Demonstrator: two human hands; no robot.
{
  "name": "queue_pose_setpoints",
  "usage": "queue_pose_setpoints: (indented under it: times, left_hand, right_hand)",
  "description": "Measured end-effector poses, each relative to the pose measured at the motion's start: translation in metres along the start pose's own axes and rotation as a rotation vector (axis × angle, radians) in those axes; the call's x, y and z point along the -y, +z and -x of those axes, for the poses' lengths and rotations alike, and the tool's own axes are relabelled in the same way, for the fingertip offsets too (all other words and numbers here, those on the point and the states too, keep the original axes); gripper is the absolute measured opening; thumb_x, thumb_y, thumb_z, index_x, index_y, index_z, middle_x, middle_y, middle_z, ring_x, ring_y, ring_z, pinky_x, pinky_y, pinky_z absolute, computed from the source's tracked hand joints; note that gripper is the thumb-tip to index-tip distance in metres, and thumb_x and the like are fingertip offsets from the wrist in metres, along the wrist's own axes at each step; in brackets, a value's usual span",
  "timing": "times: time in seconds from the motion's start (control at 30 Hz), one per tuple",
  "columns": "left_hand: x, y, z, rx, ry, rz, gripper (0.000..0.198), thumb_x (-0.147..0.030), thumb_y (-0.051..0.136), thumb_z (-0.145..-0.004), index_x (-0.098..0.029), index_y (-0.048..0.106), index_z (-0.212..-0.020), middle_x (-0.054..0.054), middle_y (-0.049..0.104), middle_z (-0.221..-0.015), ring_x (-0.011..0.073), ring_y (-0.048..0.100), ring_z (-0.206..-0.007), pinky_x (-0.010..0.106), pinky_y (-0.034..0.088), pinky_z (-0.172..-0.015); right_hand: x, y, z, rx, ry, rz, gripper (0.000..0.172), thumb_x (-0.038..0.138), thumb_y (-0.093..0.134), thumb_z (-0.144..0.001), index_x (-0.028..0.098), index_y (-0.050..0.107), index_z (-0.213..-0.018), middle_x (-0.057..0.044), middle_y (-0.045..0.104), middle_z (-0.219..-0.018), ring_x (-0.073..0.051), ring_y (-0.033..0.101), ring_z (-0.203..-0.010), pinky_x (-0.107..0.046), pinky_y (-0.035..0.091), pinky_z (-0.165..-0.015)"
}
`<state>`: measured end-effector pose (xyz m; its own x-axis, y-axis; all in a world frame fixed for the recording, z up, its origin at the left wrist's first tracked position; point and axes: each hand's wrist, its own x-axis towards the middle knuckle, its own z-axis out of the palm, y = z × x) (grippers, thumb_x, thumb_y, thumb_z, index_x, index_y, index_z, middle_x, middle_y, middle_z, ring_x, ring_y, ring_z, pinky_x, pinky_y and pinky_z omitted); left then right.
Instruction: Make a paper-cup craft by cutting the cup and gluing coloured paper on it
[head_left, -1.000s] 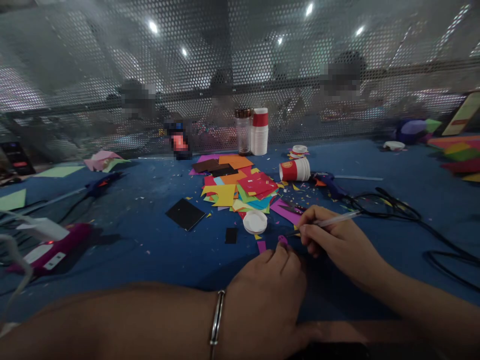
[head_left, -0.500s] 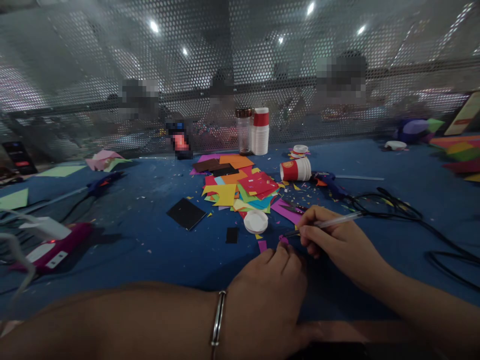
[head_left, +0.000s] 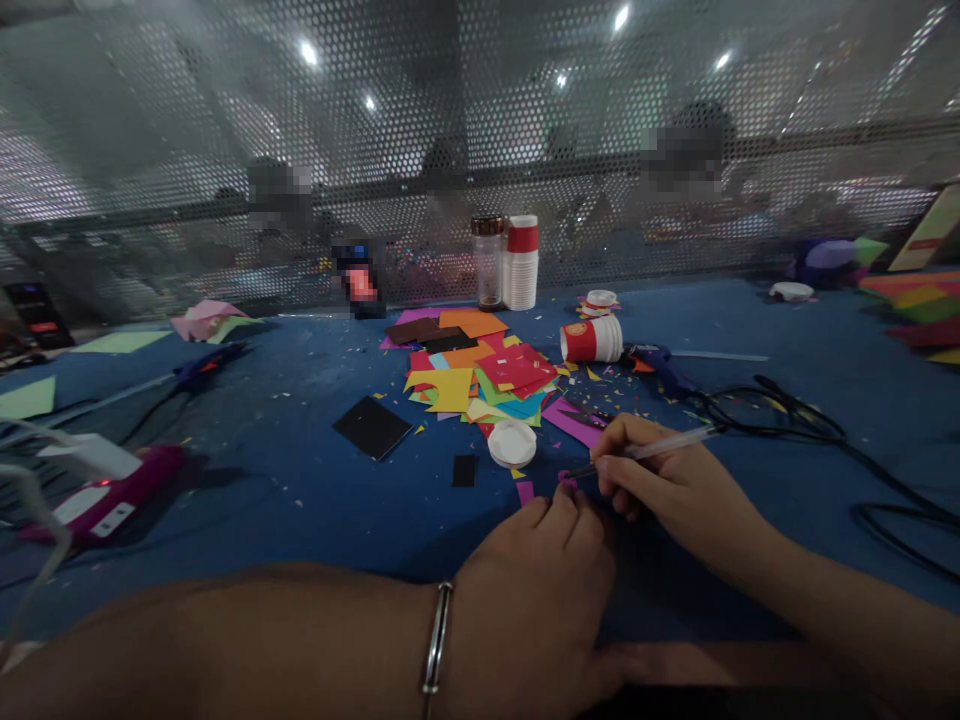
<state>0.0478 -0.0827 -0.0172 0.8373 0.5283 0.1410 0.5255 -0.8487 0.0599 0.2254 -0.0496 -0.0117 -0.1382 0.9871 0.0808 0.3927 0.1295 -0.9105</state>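
My right hand (head_left: pixel 660 485) grips a clear pen (head_left: pixel 660 445) like a writing tool, its dark tip touching a small magenta paper piece (head_left: pixel 566 480) on the blue table (head_left: pixel 300 500). My left hand (head_left: pixel 536 590), with a metal bangle at the wrist, lies knuckles up with its fingertips pressed down on the near edge of that piece. Another small magenta scrap (head_left: pixel 523 491) lies just left of it. A white round lid (head_left: pixel 511 443) sits a little beyond the fingers.
A heap of coloured paper squares (head_left: pixel 480 375), a black square (head_left: pixel 371 427), a tipped red paper cup (head_left: pixel 591 339), a cup stack (head_left: pixel 520 262), a glass jar (head_left: pixel 487 262), glue guns (head_left: pixel 660 365) and black cables (head_left: pixel 810 430) lie about. A perforated screen (head_left: pixel 480 150) backs the table.
The pen tip has shifted slightly down and left onto the magenta piece; both hands otherwise stay in place.
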Motion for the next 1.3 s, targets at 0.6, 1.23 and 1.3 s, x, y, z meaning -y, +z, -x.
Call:
queue_pose_setpoints:
  times: [0.6, 1.23, 1.3]
  left_hand:
    - [0.0, -0.002, 0.0, 0.011, -0.009, 0.007, 0.079, -0.064, 0.038, -0.093, 0.002, 0.052, -0.133, 0.023, 0.061, -0.131, 0.036, 0.054, -0.125, 0.045, 0.049, -0.102]
    - [0.002, 0.003, 0.001, -0.066, 0.007, -0.025, 0.074, -0.067, 0.034, -0.093, -0.003, 0.063, -0.12, 0.018, 0.067, -0.12, 0.0332, 0.06, -0.114, 0.044, 0.053, -0.096]
    - [0.003, 0.002, 0.002, -0.061, -0.004, -0.019, 0.073, -0.066, 0.039, -0.092, -0.004, 0.061, -0.122, 0.018, 0.067, -0.119, 0.0319, 0.06, -0.113, 0.043, 0.053, -0.095]
  right_hand:
    - [-0.002, 0.0, 0.0, -0.003, 0.018, 0.005, 0.007, 0.027, 0.053, -0.076, 0.021, 0.054, -0.073, 0.002, 0.058, -0.06, -0.01, 0.054, -0.048, -0.022, 0.044, -0.045]
    - [-0.006, -0.007, 0.0, -0.152, -0.101, 0.071, 0.017, 0.038, 0.055, -0.088, 0.021, 0.058, -0.084, 0.002, 0.061, -0.067, -0.012, 0.059, -0.054, -0.023, 0.05, -0.048]
    - [-0.008, -0.011, -0.001, -0.199, -0.157, 0.175, 0.017, 0.038, 0.054, -0.09, 0.022, 0.06, -0.089, 0.001, 0.063, -0.07, -0.013, 0.06, -0.056, -0.025, 0.051, -0.051]
